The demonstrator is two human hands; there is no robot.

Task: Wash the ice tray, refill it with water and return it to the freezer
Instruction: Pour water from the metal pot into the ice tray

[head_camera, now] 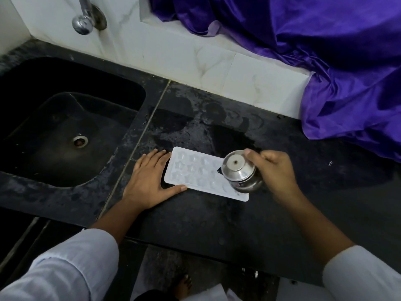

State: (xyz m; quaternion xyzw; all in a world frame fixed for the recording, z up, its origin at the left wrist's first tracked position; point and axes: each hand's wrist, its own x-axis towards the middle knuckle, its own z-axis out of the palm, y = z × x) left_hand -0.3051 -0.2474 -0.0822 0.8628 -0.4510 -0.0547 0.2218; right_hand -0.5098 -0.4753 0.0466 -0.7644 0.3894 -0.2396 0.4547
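A white ice tray (195,170) with several star-shaped cells lies flat on the black counter (217,218), just right of the sink. My left hand (149,181) rests flat on the counter, with straight fingers and thumb against the tray's left end. My right hand (273,170) grips a small round steel pot (240,170) and holds it tilted over the tray's right half, its bottom turned toward me. The pot hides the tray's right cells.
A black sink (65,135) with a steel drain (79,141) takes up the left. A chrome tap (83,20) sticks out of the white tiled wall above it. A purple cloth (325,61) is heaped at the back right. The counter around the tray is wet.
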